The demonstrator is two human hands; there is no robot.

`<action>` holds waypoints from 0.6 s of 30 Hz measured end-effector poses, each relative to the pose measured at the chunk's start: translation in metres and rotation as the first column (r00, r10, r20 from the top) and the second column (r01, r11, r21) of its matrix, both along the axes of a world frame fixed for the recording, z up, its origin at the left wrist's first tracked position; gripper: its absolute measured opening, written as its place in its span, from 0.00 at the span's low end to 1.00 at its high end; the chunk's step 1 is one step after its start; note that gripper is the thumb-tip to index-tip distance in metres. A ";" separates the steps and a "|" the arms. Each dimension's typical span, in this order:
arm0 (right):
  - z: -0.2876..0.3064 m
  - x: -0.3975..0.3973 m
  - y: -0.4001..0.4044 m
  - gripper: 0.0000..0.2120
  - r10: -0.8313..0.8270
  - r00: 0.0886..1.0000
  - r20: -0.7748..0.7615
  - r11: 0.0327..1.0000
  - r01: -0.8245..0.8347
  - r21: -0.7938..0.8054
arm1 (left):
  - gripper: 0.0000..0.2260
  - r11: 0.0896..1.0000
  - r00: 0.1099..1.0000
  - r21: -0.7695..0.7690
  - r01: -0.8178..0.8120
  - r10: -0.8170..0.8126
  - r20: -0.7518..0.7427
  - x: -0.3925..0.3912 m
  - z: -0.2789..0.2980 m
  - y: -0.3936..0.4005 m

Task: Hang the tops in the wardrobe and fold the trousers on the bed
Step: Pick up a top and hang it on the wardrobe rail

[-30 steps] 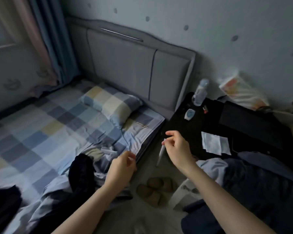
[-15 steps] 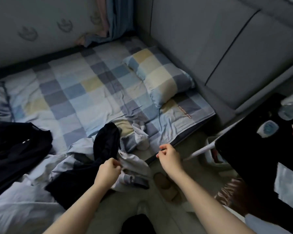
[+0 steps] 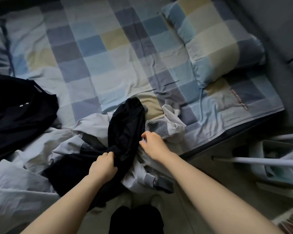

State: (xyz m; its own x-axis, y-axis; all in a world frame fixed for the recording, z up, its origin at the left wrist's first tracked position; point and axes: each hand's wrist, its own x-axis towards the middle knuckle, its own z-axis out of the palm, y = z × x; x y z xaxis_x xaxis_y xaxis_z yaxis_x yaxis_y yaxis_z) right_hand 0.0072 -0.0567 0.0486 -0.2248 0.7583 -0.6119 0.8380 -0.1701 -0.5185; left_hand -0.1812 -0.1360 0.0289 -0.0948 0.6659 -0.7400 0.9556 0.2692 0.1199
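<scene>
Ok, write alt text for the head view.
Over a checked bed, the left hand grips a crumpled black cloth garment while the right hand pinches a pale grey cloth garment. A checked pillow lies beyond.

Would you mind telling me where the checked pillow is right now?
In the head view the checked pillow lies at the upper right of the bed, against the grey headboard, beyond the clothes pile.

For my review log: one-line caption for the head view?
Left hand grips a black garment, right hand pinches pale clothing on the checked bed.
</scene>
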 end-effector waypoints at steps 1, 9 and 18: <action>-0.015 -0.012 0.009 0.17 -0.041 0.999 0.008 0.998 0.041 -0.036 | 0.23 1.000 1.000 -0.004 -0.006 0.006 0.008 -0.006 -0.016 0.002; -0.116 -0.054 0.051 0.23 -0.501 0.864 0.051 0.832 0.497 -0.247 | 0.28 0.972 0.952 0.091 -0.217 0.190 0.238 -0.036 -0.086 0.048; -0.130 -0.072 0.052 0.20 -0.608 0.774 -0.180 0.778 0.535 -0.329 | 0.21 0.545 0.375 -0.165 -0.822 0.736 0.563 -0.035 -0.102 0.125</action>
